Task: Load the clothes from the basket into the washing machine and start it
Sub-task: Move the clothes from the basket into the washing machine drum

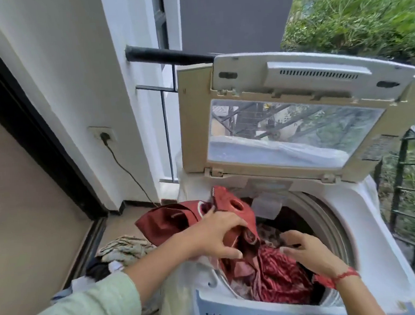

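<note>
Outside, a white top-loading washing machine [370,219] stands open. The left hand [215,236] grips a dark red cloth [172,222] over its left rim; the right hand [308,251], fingers loose, touches clothes [280,276] inside. The cloth should be pushed deep.

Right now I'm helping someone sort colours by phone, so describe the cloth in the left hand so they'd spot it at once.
Find the white top-loading washing machine with its lid raised. Over its left rim, the left hand grips a bunched dark red cloth. It is plain maroon with pale round marks, unlike the red-and-white patterned cloth lying inside.
</note>
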Demonstrator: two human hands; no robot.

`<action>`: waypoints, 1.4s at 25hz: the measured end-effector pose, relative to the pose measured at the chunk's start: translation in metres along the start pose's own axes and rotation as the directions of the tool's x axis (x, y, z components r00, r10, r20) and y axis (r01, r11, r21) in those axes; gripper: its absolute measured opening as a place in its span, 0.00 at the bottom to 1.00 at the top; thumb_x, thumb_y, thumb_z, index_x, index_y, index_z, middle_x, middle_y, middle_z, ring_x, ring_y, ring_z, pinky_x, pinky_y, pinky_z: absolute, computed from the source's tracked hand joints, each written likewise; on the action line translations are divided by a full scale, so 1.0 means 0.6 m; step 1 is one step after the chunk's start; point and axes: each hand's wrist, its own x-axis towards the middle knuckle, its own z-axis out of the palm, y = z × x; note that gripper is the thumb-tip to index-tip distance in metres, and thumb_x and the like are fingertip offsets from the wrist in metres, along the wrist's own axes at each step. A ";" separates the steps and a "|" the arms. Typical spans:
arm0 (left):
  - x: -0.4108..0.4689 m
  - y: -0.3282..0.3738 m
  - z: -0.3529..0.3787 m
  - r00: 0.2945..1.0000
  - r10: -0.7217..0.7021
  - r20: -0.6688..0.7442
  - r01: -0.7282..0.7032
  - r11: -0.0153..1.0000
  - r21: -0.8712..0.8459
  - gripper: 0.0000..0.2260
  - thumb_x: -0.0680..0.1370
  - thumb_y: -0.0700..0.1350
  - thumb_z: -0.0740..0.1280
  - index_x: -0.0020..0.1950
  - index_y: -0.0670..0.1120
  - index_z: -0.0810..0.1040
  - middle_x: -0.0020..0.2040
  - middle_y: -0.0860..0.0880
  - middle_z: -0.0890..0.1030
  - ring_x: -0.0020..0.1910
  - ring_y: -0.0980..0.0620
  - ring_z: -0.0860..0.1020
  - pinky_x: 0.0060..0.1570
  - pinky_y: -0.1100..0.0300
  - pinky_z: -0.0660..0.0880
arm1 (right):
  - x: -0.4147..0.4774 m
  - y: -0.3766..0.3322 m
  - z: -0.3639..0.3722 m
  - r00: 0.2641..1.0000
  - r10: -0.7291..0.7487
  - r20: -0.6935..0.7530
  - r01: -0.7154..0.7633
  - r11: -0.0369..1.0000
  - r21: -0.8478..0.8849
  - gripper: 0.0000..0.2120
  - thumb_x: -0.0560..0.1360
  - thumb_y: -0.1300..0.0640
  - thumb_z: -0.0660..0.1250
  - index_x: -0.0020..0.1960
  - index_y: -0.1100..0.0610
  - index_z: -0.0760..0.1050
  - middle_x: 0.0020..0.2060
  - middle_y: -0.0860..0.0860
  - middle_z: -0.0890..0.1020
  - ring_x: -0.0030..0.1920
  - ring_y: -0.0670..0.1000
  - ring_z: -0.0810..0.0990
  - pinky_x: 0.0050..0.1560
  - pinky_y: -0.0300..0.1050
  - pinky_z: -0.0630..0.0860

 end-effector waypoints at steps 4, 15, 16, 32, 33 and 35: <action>0.009 -0.021 -0.010 0.917 -0.161 -0.366 0.268 0.926 0.265 0.41 0.69 0.68 0.63 0.76 0.55 0.51 0.78 0.47 0.44 0.76 0.45 0.38 0.69 0.33 0.35 | -0.030 -0.018 0.028 0.993 -0.038 -0.114 0.048 0.995 0.091 0.17 0.75 0.53 0.67 0.63 0.49 0.72 0.54 0.42 0.76 0.49 0.37 0.75 0.47 0.26 0.69; 0.037 -0.023 0.092 0.971 -0.154 -0.184 0.183 0.971 0.153 0.15 0.78 0.51 0.61 0.64 0.51 0.70 0.70 0.50 0.68 0.75 0.49 0.57 0.72 0.45 0.38 | -0.077 0.012 0.055 0.983 0.054 -0.178 -0.013 0.975 0.220 0.14 0.76 0.51 0.66 0.61 0.47 0.73 0.52 0.42 0.78 0.51 0.39 0.77 0.48 0.32 0.72; 0.044 -0.018 0.094 0.969 -0.164 -0.184 0.192 0.971 0.144 0.19 0.78 0.51 0.61 0.68 0.51 0.66 0.73 0.49 0.63 0.76 0.48 0.52 0.72 0.44 0.39 | -0.076 0.016 0.055 0.983 0.046 -0.178 -0.007 0.976 0.218 0.14 0.76 0.51 0.66 0.61 0.47 0.73 0.53 0.43 0.78 0.51 0.40 0.77 0.49 0.34 0.74; -0.232 -0.081 0.036 0.383 -0.654 -0.652 0.388 0.755 -0.529 0.24 0.73 0.52 0.64 0.68 0.51 0.67 0.71 0.49 0.65 0.74 0.50 0.56 0.69 0.52 0.56 | 0.001 -0.198 0.139 0.811 -0.474 -0.344 0.551 0.816 0.174 0.13 0.75 0.59 0.66 0.58 0.47 0.74 0.55 0.45 0.71 0.56 0.44 0.74 0.55 0.35 0.71; -0.260 -0.098 0.045 0.322 -0.685 -0.654 0.400 0.725 -0.562 0.23 0.74 0.51 0.65 0.68 0.50 0.68 0.70 0.48 0.66 0.74 0.49 0.57 0.68 0.53 0.57 | -0.006 -0.226 0.151 0.785 -0.518 -0.341 0.594 0.785 0.175 0.13 0.75 0.59 0.67 0.57 0.47 0.74 0.54 0.44 0.71 0.56 0.45 0.74 0.55 0.37 0.72; -0.322 -0.143 0.069 0.215 -0.746 -0.630 0.449 0.649 -0.615 0.21 0.75 0.47 0.68 0.67 0.47 0.69 0.69 0.45 0.68 0.72 0.45 0.61 0.69 0.50 0.60 | -0.013 -0.284 0.187 0.736 -0.607 -0.299 0.666 0.728 0.162 0.10 0.75 0.58 0.67 0.56 0.49 0.75 0.54 0.44 0.72 0.57 0.44 0.73 0.54 0.41 0.73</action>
